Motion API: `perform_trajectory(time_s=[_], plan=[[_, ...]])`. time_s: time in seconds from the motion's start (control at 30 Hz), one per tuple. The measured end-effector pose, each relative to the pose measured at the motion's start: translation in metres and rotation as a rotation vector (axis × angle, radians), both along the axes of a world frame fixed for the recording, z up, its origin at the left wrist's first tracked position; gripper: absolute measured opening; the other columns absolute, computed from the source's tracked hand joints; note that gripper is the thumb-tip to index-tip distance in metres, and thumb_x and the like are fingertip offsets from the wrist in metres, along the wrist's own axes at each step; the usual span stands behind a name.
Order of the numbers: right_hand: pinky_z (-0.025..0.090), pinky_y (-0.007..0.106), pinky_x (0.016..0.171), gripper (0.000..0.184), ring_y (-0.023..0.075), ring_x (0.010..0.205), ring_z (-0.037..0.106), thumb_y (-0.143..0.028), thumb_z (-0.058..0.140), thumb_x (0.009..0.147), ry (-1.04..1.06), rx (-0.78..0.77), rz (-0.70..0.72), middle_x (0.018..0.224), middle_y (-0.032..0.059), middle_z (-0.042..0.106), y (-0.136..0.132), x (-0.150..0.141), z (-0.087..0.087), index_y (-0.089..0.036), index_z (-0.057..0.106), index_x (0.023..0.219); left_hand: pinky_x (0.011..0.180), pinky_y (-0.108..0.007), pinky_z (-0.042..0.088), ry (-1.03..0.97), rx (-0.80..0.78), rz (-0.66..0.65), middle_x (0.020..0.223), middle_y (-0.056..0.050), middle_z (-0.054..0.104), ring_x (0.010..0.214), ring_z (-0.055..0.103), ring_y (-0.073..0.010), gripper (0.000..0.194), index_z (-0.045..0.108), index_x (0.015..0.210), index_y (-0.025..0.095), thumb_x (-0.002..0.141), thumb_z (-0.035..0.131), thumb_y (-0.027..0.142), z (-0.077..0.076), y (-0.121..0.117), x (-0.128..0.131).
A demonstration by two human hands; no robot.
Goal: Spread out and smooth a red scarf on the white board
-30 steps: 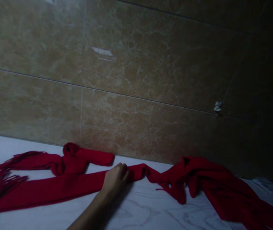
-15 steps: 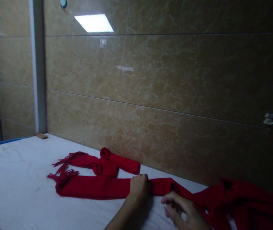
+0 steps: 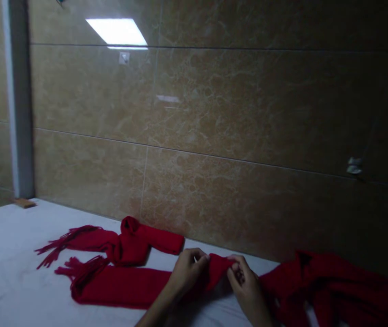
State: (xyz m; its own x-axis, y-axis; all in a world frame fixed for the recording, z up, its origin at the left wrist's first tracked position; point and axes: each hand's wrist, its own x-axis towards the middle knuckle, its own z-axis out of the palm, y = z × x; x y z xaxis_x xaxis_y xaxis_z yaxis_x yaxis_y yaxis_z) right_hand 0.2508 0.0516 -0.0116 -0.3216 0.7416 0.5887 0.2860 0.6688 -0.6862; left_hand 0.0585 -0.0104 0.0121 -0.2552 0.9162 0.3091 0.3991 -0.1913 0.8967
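A red fringed scarf lies lengthwise on the white-covered surface, its tassels at the left. My left hand pinches the scarf toward its right part, thumb and forefinger closed on the cloth. Just to the right, my right hand grips the same scarf between thumb and fingers. A short stretch of cloth is raised between the two hands. Behind it lies a second red scarf piece, folded and knotted-looking, with fringe at its left end. Whether the two pieces join cannot be seen.
A heap of red cloth sits at the right, against the tiled wall. The white sheet covers the surface. A small brown block rests at the far left corner beside a grey post.
My right hand has moved from hovering open to pinching the scarf. My left hand has shifted from a fist on the cloth to a pinch, lifting it. The view has turned rightward.
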Motion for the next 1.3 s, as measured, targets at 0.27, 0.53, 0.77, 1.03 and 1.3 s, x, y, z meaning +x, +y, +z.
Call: perform_trajectory(time_s=[0.27,0.53,0.77,1.03,1.3], plan=[[0.041,0.025,0.046,0.054,0.0148,0.048,0.053,-0.071,0.046,0.091,-0.006,-0.208,0.084,0.059,0.0021,0.061,-0.021,0.01,0.026,-0.02,0.064,0.084,0.06,-0.028,0.041,-0.096,0.063,0.099,0.062,-0.001,0.057,0.061,0.053,-0.0174,0.051,0.058,0.064,0.02,0.077,0.055,0.069,0.008,-0.004,-0.008],[0.02,0.019,0.03,0.074,0.0071,0.03,0.035,-0.092,0.051,0.069,0.014,-0.628,0.364,0.046,-0.0061,0.051,-0.035,-0.016,0.004,-0.019,0.053,0.083,0.048,-0.022,0.029,-0.334,-0.113,-0.208,0.054,0.004,0.05,0.049,0.04,-0.009,0.064,0.06,0.064,0.015,0.065,0.066,0.079,0.011,-0.007,0.012],[0.022,0.02,0.036,0.066,0.0087,0.034,0.043,-0.084,0.043,0.083,0.044,-0.446,0.383,0.045,-0.0057,0.045,-0.036,-0.01,0.016,-0.021,0.047,0.067,0.043,-0.024,0.029,-0.192,-0.085,-0.009,0.05,0.004,0.05,0.042,0.042,-0.0121,0.065,0.052,0.065,0.021,0.065,0.056,0.086,0.006,-0.006,0.009],[0.034,0.022,0.043,0.06,0.0114,0.05,0.045,-0.076,0.048,0.088,0.153,-0.24,0.132,0.06,-0.0028,0.042,-0.029,0.003,0.03,-0.022,0.042,0.062,0.068,-0.03,0.046,0.024,0.143,0.075,0.073,-0.001,0.062,0.067,0.057,-0.0181,0.043,0.053,0.077,0.022,0.087,0.051,0.064,0.011,-0.016,0.016],[0.047,0.026,0.052,0.052,0.0163,0.058,0.052,-0.074,0.058,0.082,0.32,-0.332,0.116,0.062,-0.0018,0.049,-0.024,0.004,0.024,-0.023,0.054,0.071,0.067,-0.03,0.049,-0.036,-0.001,-0.012,0.087,-0.007,0.072,0.074,0.066,-0.0212,0.033,0.065,0.088,0.018,0.08,0.059,0.05,0.0,-0.009,0.015]])
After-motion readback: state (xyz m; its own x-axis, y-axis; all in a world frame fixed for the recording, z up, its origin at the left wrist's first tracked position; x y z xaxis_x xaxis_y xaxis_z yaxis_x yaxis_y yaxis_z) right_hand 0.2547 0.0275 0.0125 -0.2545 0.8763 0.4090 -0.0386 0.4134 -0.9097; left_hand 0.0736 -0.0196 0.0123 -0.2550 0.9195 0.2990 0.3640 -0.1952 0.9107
